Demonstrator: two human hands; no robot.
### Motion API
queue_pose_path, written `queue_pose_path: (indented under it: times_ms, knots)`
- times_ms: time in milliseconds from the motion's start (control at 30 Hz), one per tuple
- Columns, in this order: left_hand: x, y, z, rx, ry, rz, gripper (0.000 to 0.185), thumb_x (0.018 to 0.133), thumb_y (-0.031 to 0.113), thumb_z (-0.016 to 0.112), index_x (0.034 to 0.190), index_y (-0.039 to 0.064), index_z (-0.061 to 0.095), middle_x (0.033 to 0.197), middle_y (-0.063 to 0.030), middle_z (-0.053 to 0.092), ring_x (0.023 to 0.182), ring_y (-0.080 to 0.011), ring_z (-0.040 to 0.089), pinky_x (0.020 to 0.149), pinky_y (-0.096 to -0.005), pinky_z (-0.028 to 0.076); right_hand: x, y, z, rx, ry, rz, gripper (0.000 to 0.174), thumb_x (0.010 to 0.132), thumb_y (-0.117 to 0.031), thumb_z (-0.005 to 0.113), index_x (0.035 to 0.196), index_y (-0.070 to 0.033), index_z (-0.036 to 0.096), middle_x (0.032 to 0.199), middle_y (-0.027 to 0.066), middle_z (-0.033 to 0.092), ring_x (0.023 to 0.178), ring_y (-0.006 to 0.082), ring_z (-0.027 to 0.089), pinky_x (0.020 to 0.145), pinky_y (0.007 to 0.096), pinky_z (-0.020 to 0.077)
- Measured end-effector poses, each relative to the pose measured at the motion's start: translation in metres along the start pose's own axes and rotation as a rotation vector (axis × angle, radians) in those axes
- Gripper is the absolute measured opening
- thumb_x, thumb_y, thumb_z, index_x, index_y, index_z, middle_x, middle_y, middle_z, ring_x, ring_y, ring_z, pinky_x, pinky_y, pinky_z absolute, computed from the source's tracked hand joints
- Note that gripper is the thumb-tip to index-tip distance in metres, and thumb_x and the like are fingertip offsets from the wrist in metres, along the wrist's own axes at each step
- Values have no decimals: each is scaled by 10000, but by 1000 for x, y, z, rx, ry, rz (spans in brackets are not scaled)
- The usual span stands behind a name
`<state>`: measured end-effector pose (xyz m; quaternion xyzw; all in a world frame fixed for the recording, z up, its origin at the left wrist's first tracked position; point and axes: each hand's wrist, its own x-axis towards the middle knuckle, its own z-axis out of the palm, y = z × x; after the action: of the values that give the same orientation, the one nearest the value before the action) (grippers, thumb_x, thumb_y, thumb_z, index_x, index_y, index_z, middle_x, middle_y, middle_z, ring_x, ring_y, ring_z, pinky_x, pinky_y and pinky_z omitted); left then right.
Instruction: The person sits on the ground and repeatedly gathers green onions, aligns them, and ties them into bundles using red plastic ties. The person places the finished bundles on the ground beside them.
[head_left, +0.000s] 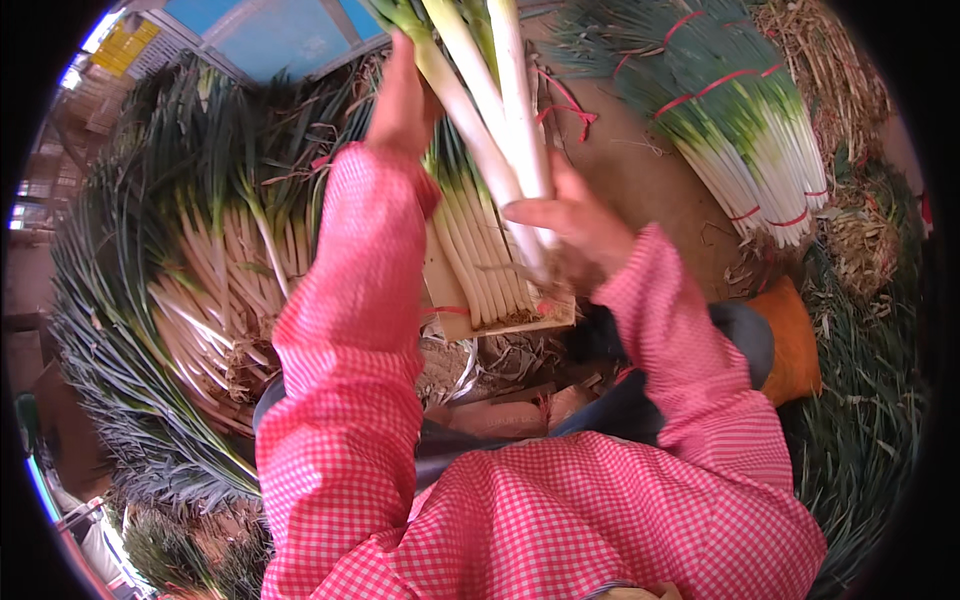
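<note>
Several long green onions (487, 97) are raised before me, their white stalks slanting down to the roots. My right hand (577, 217) grips them near the root end, thumb across the stalks. Higher up, my left hand (405, 97) is against the green part, its fingers largely hidden behind the stalks, so its hold is unclear. Beneath them, a row of green onions (472, 255) lies side by side on a pale board (510, 324), roots towards me. A red tie (448, 310) crosses the board's left edge.
To the left spreads a large heap of loose green onions (225, 277). Bundles bound with red ties (757, 157) lie at the far right. Red string (570, 112) is beyond the board. Dry leaves (855, 247) and green leaf waste (862, 450) cover the right side. A blue panel (262, 34) stands behind.
</note>
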<state>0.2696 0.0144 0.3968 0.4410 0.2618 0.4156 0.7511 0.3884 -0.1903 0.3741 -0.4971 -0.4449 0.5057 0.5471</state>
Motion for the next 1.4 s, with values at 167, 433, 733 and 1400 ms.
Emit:
queue_pose_path:
  times_ms: [167, 433, 733, 1400]
  knots:
    - [-90, -211, -100, 225, 363, -607, 528, 1038, 495, 435, 1263, 44, 590, 1064, -95, 692, 927, -199, 654, 841, -353, 516, 42, 225, 21, 40, 217, 408, 851, 748, -201, 845, 1394, 8, 332, 1243, 195, 591, 1152, 282, 600, 999, 371, 491]
    - [-185, -367, -147, 209, 396, -808, 451, 950, 290, 653, 1249, -31, 549, 1086, -118, 678, 944, -219, 649, 827, -337, 518, -30, 365, 10, -202, 148, 853, 703, 756, -112, 746, 1348, 65, 411, 1126, 224, 637, 1034, 293, 644, 855, 369, 528]
    - [-182, -346, -142, 553, 436, -664, 551, 789, 239, 752, 1195, -72, 545, 1081, -235, 668, 955, -302, 674, 808, -372, 536, -10, 291, 31, -992, 131, 753, 476, 813, -68, 635, 1202, 110, 427, 1026, 320, 654, 952, 457, 663, 844, 479, 544]
    - [-190, -344, -135, 625, 158, -1093, 238, 978, 254, 526, 989, 19, 560, 961, -301, 664, 932, -408, 684, 763, -493, 522, 96, 347, -8, -1209, 127, 785, 637, 920, -280, 633, 1340, 100, 342, 1096, 286, 645, 1001, 412, 651, 879, 474, 515]
